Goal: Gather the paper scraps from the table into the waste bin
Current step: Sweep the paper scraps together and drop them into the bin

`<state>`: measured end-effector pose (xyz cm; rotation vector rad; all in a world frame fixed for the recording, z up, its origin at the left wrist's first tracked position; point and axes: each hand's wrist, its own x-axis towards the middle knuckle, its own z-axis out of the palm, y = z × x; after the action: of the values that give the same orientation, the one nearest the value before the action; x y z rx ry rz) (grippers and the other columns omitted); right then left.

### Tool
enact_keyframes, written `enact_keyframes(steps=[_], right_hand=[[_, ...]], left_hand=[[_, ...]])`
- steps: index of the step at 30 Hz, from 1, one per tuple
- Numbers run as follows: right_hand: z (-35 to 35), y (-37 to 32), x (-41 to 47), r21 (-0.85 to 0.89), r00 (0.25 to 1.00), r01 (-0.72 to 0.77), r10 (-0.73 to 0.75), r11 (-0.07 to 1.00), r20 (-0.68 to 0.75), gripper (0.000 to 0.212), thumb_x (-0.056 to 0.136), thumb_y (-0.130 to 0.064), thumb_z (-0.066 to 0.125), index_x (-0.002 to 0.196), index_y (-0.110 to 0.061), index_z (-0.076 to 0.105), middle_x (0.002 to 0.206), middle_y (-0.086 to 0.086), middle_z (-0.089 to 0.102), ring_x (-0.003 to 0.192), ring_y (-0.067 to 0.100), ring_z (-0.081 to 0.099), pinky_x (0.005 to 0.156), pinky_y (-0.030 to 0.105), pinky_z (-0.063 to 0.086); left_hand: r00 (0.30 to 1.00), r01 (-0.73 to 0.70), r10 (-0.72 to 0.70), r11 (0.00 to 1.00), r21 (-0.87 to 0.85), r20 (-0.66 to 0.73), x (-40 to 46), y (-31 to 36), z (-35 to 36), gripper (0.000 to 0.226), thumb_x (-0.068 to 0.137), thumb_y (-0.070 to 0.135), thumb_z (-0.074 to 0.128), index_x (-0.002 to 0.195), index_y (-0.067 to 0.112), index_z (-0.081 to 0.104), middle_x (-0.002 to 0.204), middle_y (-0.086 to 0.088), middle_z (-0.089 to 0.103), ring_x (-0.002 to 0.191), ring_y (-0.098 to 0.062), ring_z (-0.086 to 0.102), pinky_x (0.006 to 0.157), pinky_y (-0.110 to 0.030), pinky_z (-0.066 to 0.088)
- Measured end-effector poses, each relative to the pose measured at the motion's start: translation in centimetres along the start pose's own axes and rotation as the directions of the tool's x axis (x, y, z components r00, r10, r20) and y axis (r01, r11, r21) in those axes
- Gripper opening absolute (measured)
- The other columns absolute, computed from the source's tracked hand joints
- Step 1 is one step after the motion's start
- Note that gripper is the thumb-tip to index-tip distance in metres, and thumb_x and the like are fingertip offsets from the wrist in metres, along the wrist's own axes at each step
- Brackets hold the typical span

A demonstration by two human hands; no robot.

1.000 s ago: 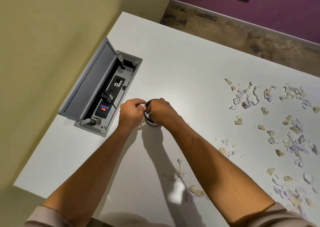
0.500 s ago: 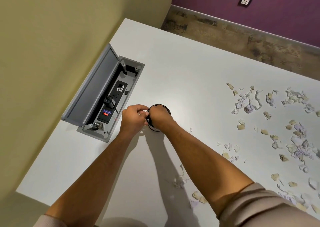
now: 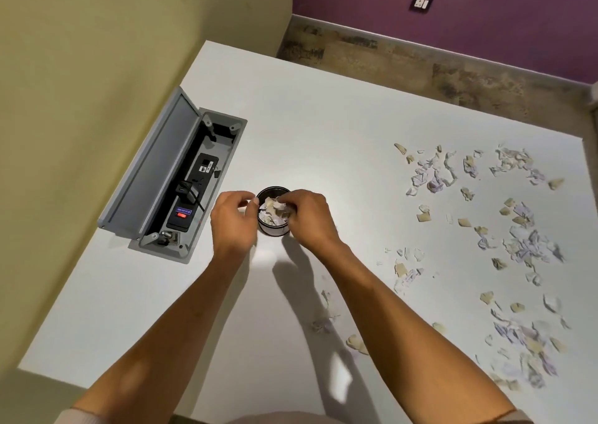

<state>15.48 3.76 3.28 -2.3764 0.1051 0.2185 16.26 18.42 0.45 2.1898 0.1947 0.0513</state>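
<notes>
Both hands meet over the small round waste bin (image 3: 273,211) near the middle of the white worktop (image 3: 323,126): the right hand (image 3: 307,218) pinches a clump of paper scraps (image 3: 275,211) just at the rim, while the left hand (image 3: 231,221) curls loosely beside the bin, and I cannot tell whether it holds anything. To finish this drop cleanly, the fingers should open only once the clump sits fully inside the rim, the other hand steadying the bin so it does not tip. Most loose scraps (image 3: 517,245) lie well apart to the right, so sweeping them into larger heaps looks wiser.
</notes>
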Motion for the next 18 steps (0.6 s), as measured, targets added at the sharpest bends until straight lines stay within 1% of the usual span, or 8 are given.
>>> enact_keyframes(steps=[3,5,7,8,10,13,16,18], right_hand=[[-1.2,2.4,-3.7,0.108,0.976,0.037,-0.013,0.994,-0.219,0.030,0.088,-0.001,0.050,0.109,-0.008,0.071,0.112,0.009,0.071,0.104,0.025,0.064,0.092,0.034,0.050],[-1.7,4.8,-6.4,0.152,0.957,-0.022,0.065,0.988,-0.283,0.029,0.093,-0.001,0.049,0.114,-0.007,0.068,0.117,0.006,0.069,0.108,0.020,0.063,0.095,0.018,0.044],[-2.2,7.3,-9.3,0.178,0.938,-0.090,0.143,0.980,-0.314,0.030,0.097,-0.003,0.046,0.120,-0.008,0.065,0.123,0.005,0.066,0.113,0.017,0.059,0.094,0.002,0.033],[-2.3,8.6,-10.6,0.188,0.933,-0.127,0.182,0.974,-0.312,0.032,0.098,-0.004,0.043,0.123,-0.008,0.063,0.127,0.005,0.063,0.117,0.017,0.057,0.096,0.003,0.031],[-2.4,11.1,-13.4,0.197,0.916,-0.210,0.263,0.958,-0.303,0.034,0.101,-0.010,0.040,0.131,-0.011,0.057,0.136,0.003,0.057,0.126,0.017,0.050,0.104,0.015,0.031],[-1.9,14.7,-17.4,0.193,0.880,-0.310,0.358,0.931,-0.313,0.039,0.104,-0.023,0.036,0.141,-0.014,0.047,0.148,0.000,0.046,0.139,0.015,0.036,0.114,0.022,0.023],[-1.3,18.2,-21.5,0.132,0.840,-0.395,0.416,0.909,-0.349,0.045,0.104,-0.030,0.035,0.147,-0.015,0.038,0.156,0.000,0.032,0.146,0.013,0.022,0.117,0.021,0.011],[-0.9,20.3,-24.2,0.080,0.807,-0.457,0.451,0.886,-0.382,0.049,0.104,-0.034,0.035,0.149,-0.015,0.034,0.159,0.000,0.025,0.148,0.012,0.016,0.119,0.025,0.008]], left_hand=[[0.985,-0.153,0.142,0.981,-0.118,-0.094,-3.2,0.4,0.2,0.015,0.096,0.014,0.057,0.102,0.005,0.067,0.105,-0.005,0.059,0.094,-0.016,0.059,0.084,-0.026,0.050],[0.976,-0.211,0.200,0.965,-0.156,-0.084,-5.6,0.2,0.9,0.015,0.096,0.013,0.057,0.105,0.005,0.065,0.108,-0.005,0.057,0.098,-0.016,0.059,0.085,-0.026,0.051],[0.968,-0.250,0.248,0.955,-0.158,-0.029,-8.1,-0.5,2.1,0.017,0.096,0.014,0.056,0.109,0.006,0.063,0.111,-0.002,0.055,0.103,-0.013,0.057,0.087,-0.026,0.051],[0.964,-0.263,0.267,0.954,-0.146,0.008,-9.1,-1.0,2.7,0.019,0.095,0.015,0.056,0.112,0.008,0.062,0.113,0.001,0.054,0.105,-0.011,0.055,0.089,-0.027,0.050],[0.952,-0.270,0.284,0.955,-0.124,0.112,-11.4,-2.2,4.3,0.025,0.095,0.020,0.055,0.119,0.011,0.059,0.120,0.004,0.052,0.115,-0.009,0.051,0.098,-0.029,0.046],[0.916,-0.229,0.221,0.973,-0.018,0.336,-14.4,-4.2,6.7,0.043,0.095,0.031,0.055,0.135,0.014,0.050,0.143,-0.002,0.044,0.137,-0.018,0.038,0.113,-0.037,0.036],[0.839,-0.405,0.278,0.893,0.195,0.468,-17.2,-6.5,8.4,0.067,0.094,0.051,0.042,0.143,0.005,0.041,0.154,-0.012,0.033,0.146,-0.027,0.022,0.119,-0.041,0.021],[0.820,-0.418,0.243,0.873,0.253,0.518,-18.9,-7.7,8.9,0.079,0.093,0.060,0.034,0.148,0.003,0.031,0.158,-0.014,0.023,0.149,-0.029,0.011,0.120,-0.043,0.015]])
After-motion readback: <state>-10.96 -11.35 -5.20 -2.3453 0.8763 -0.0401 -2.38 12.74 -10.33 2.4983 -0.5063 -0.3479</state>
